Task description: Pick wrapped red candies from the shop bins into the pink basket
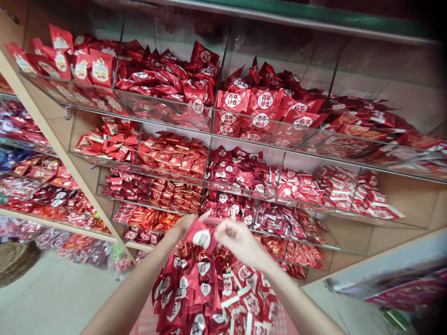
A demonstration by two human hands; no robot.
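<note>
A small red packet with a white label is held up over the far end of a pink basket. My right hand pinches the packet at its right edge. At the packet's upper left is my left hand, closed on that side, its fingertips partly hidden and blurred. Below my hands, the basket holds dark red packets with white heart labels on the left. Red-and-white packets fill its right side.
In front rise tiered shelves with glass dividers, filled with red packets. A glass shelf edge juts out above my hands. More stocked shelves are at the left, and a woven basket stands on the floor.
</note>
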